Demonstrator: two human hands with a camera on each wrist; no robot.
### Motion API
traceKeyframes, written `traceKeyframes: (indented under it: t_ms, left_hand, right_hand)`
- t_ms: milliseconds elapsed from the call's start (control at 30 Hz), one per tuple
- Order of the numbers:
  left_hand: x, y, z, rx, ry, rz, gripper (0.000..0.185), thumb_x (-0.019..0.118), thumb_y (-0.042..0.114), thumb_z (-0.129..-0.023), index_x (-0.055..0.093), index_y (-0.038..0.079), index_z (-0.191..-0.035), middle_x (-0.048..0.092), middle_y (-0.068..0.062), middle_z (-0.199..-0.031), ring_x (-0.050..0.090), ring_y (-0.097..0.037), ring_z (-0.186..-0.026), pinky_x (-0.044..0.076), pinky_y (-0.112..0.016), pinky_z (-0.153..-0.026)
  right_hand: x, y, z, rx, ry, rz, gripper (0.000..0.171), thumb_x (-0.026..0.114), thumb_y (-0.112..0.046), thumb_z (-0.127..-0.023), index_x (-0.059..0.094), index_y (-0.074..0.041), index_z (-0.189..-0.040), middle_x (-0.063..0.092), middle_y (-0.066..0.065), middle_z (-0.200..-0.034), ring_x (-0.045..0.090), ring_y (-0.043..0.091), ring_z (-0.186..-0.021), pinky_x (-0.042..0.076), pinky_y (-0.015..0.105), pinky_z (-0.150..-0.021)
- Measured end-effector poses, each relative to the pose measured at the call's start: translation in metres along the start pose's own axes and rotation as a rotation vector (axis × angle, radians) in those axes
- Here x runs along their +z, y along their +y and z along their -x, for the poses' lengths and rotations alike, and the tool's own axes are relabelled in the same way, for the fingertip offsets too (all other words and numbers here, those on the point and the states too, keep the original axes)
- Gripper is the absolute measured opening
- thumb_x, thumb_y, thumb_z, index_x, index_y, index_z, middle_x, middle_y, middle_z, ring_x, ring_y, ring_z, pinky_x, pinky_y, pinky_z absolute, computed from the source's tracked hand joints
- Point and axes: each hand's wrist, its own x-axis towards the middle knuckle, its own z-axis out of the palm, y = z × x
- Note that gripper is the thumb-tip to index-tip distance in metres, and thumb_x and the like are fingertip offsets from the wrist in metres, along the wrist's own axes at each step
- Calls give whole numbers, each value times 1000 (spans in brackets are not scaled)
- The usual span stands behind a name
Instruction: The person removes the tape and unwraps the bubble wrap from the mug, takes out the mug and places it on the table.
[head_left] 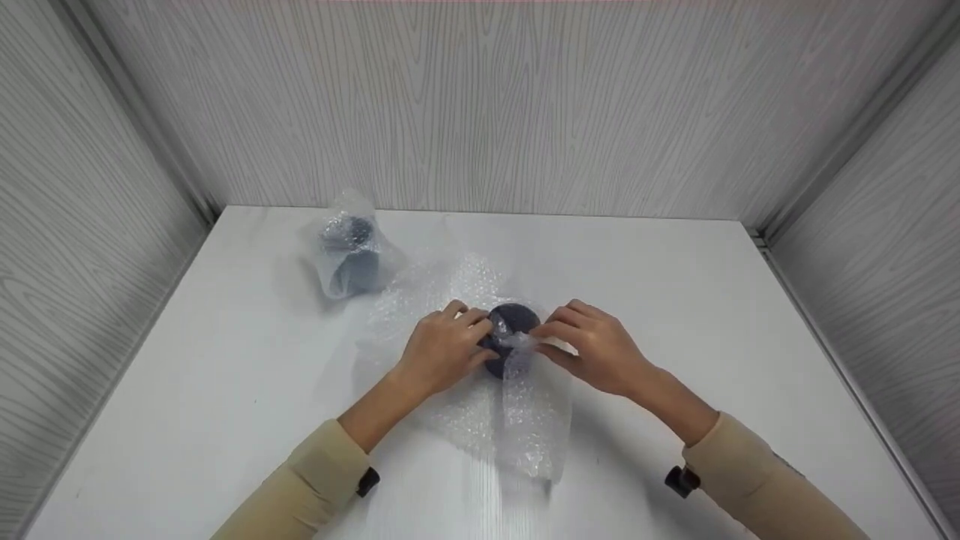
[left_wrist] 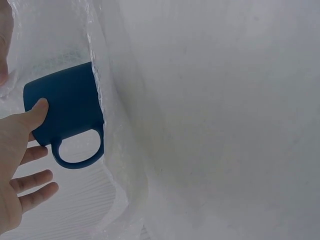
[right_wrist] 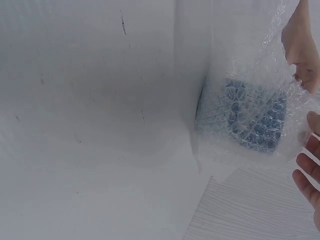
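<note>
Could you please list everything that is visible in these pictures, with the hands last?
Mug: one, dark blue, mid-table, lying on the bubble wrap, partly covered.
Bubble wrap sheet: one, clear, spread under and over the mug.
Wrapped bundle: one, dark thing inside clear wrap, far left of table.
Table: one, white.
Walls: grey wood-grain panels, on three sides.
Left hand: holds the mug.
Right hand: pinches the wrap at the mug.

No text, label, brand or number can be read anywhere; the blue mug [left_wrist: 67, 107], the bubble wrap [head_left: 480, 405] and the table [head_left: 712, 300] carry no markings.
</note>
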Motion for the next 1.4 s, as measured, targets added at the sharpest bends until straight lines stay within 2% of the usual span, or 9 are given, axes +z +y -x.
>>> traceKeyframes:
  t_ms: [300, 533, 767, 1033, 1400]
  left_hand:
    - [0, 0, -1, -5, -4, 25, 39, 84, 49, -85, 75, 19, -108, 77, 5, -114, 71, -18, -104, 64, -32, -74]
    - [0, 1, -1, -2, 7, 19, 38, 85, 49, -84, 74, 19, -106, 77, 5, -116, 71, -19, -103, 63, -32, -70]
    - [0, 0, -1, -6, 10, 29, 39, 85, 49, -84, 75, 19, -107, 78, 4, -115, 71, -19, -101, 63, -32, -71]
    - [1, 0, -1, -13, -3, 31, 38, 85, 48, -84, 75, 19, -107, 78, 4, -116, 71, -19, -101, 63, -33, -73]
    - [1, -1, 2, 1, 16, 20, 39, 85, 49, -83, 73, 19, -105, 77, 5, -116, 72, -19, -101, 63, -33, -72]
  right_hand:
    - [-6, 1, 3, -6, 0, 43, 21, 89, -14, -85, 78, -16, -103, 76, -3, -95, 67, 14, -87, 59, 28, -71]
    - [-10, 1, 9, -29, 14, 27, 22, 89, -11, -84, 76, -16, -101, 75, -3, -95, 67, 15, -87, 59, 29, -72]
    - [-10, -1, 10, -45, 18, 12, 25, 90, -10, -82, 76, -15, -101, 75, -2, -96, 67, 15, -87, 59, 29, -71]
    - [-11, -6, 4, -16, -30, 8, 20, 87, -21, -86, 78, -17, -104, 75, -2, -97, 68, 15, -92, 61, 30, -75]
    - [-6, -20, -16, 10, -5, 16, 18, 86, -28, -88, 79, -16, -99, 74, -2, -93, 65, 15, -85, 58, 31, -68]
